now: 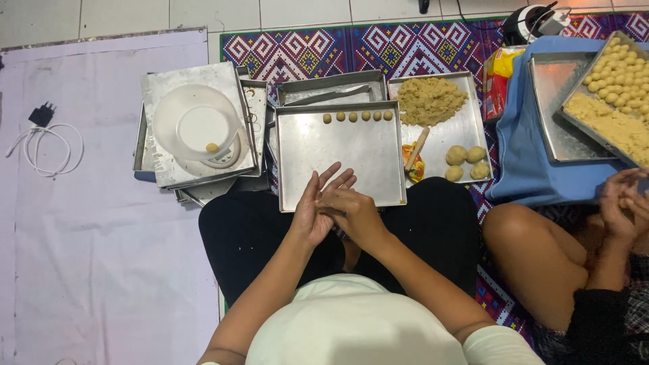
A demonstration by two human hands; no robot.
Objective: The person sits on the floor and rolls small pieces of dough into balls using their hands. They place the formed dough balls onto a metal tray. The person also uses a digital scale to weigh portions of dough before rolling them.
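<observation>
My left hand point(312, 211) and my right hand point(351, 211) are pressed palm to palm over my lap, at the near edge of a square metal tray point(338, 159). Whatever lies between the palms is hidden. A short row of several small dough balls point(358, 116) sits along the tray's far edge. To the right, another metal tray point(466, 128) carries a heap of crumbly yellow dough point(429, 100), three larger dough lumps point(465, 162) and a wooden stick point(416, 150).
A white plastic bowl point(196, 125) holding one dough ball rests on stacked trays at the left. Another person's hands point(625, 203) work at the right beside trays point(608, 94) full of dough balls on blue cloth. A white cable point(44, 142) lies far left.
</observation>
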